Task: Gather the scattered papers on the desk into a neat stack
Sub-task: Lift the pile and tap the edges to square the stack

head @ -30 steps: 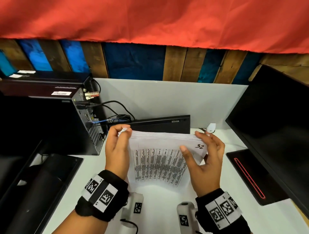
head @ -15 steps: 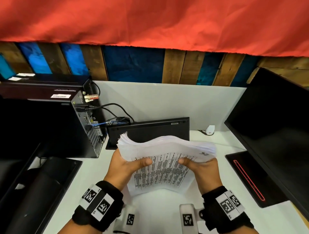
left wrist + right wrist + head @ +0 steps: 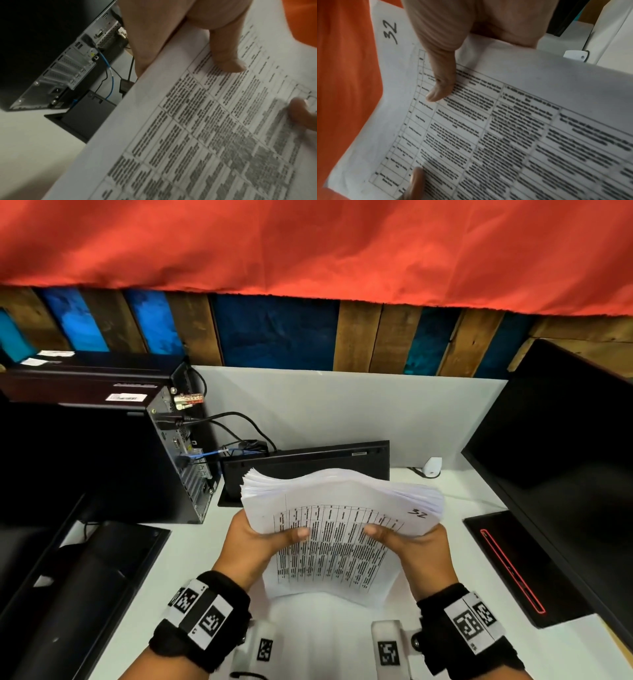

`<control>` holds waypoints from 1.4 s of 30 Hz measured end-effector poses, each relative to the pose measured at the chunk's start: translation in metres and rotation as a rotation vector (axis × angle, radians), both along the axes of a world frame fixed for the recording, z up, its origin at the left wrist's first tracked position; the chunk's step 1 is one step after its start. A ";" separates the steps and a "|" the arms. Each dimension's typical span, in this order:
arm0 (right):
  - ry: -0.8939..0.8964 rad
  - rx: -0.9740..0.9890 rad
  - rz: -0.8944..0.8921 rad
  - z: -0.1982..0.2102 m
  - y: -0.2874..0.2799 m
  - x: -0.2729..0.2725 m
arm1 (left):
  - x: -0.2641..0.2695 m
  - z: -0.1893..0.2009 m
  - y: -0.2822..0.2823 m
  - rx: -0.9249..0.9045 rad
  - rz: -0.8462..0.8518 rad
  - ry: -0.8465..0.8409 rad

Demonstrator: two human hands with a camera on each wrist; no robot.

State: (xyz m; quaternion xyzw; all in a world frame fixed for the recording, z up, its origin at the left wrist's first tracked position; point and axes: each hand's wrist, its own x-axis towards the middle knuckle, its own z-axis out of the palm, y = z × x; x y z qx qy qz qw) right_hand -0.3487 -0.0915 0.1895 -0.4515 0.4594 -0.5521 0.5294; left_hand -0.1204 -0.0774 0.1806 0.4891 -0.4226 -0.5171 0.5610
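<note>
Tilted flatter than before: thick wavy stack of white printed-table papers (image 3: 342,508), pinched between left hand (image 3: 255,546) and right hand (image 3: 416,549), thumbs on top.

— Where is the stack of papers (image 3: 337,508)?

— Above the desk (image 3: 191,546), in the middle, between the left hand (image 3: 255,546) and the right hand (image 3: 416,549).

— And around it?

— The computer tower (image 3: 102,453) stands to the left, the monitor (image 3: 561,460) to the right, and the keyboard (image 3: 308,465) leans behind the papers.
</note>
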 end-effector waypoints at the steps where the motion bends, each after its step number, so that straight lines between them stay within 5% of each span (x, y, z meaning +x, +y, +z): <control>1: 0.000 0.002 0.000 0.000 0.000 -0.002 | 0.002 0.002 0.000 -0.007 -0.005 -0.010; 12: 0.005 -0.096 -0.104 0.021 0.000 0.012 | 0.001 0.019 -0.012 -0.141 0.042 -0.018; 16: 0.336 -0.397 -0.359 0.018 0.006 0.021 | -0.011 0.029 -0.011 -0.228 0.191 0.026; 21: 0.572 -0.523 -0.367 0.010 0.012 0.026 | -0.014 0.035 -0.014 -0.257 0.353 0.026; 26: 0.517 -0.480 -0.388 0.009 0.011 0.020 | -0.011 0.039 -0.013 -0.176 0.285 0.114; 31: 0.131 -0.180 -0.226 -0.003 0.012 0.019 | -0.009 0.013 -0.003 -0.133 0.104 0.192; 42: 0.039 0.019 -0.016 -0.020 0.000 -0.001 | 0.003 -0.021 -0.009 0.024 -0.041 0.020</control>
